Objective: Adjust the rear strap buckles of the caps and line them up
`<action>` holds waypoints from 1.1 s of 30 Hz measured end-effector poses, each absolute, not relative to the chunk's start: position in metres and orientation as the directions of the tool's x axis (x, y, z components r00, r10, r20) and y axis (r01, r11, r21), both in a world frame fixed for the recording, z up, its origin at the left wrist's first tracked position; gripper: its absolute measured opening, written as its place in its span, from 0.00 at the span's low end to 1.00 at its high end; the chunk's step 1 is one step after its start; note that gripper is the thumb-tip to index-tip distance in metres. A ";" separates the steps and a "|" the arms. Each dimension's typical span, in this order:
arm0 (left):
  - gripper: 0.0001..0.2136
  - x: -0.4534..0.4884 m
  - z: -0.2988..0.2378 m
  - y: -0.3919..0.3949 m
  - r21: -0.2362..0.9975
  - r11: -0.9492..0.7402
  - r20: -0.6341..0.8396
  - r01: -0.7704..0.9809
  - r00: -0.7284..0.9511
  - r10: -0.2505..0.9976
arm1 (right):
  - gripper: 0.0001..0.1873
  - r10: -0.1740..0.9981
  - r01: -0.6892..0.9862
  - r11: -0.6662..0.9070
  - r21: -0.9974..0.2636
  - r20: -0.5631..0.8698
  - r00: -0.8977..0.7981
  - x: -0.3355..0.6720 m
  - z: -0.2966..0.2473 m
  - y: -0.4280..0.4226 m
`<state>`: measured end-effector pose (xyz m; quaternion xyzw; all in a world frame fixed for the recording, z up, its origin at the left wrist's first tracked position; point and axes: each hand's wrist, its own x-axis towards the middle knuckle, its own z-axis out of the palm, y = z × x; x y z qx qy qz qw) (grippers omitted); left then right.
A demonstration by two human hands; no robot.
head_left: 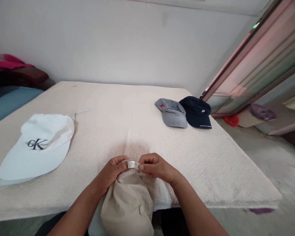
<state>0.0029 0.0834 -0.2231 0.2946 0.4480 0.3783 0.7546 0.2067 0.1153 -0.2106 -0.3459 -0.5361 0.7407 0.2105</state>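
Note:
My left hand and my right hand pinch the back strap of a beige cotton cap from either side. A small silver buckle sits on the strap between my fingers. The cap hangs over the near edge of a cream woven bedcover, its crown toward me and its peak hidden. Farther off on the cover lie a white cap with a black "CK" logo at the left, a grey cap and a navy cap. None of these touches my hands.
A tall, leaning mirror or glass panel stands beyond the cover's right side, above a concrete floor. A red item and a purple cloth lie near it. A blue mattress and pink cloth are at the far left.

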 end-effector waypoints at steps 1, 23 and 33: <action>0.10 0.003 -0.223 0.083 0.785 0.540 -0.456 -0.305 0.307 0.836 | 0.11 0.680 0.063 -0.343 -0.937 -0.294 -0.672 0.207 -0.210 0.115; 0.05 0.009 -0.214 0.081 0.814 0.547 -0.460 -0.198 0.356 0.814 | 0.15 0.765 0.022 -0.271 -0.962 -0.229 -0.602 0.196 -0.210 0.111; 0.07 0.011 -0.209 0.080 0.858 0.488 -0.432 -0.158 0.292 0.853 | 0.08 0.882 -0.041 -0.155 -0.987 -0.119 -0.456 0.179 -0.218 0.104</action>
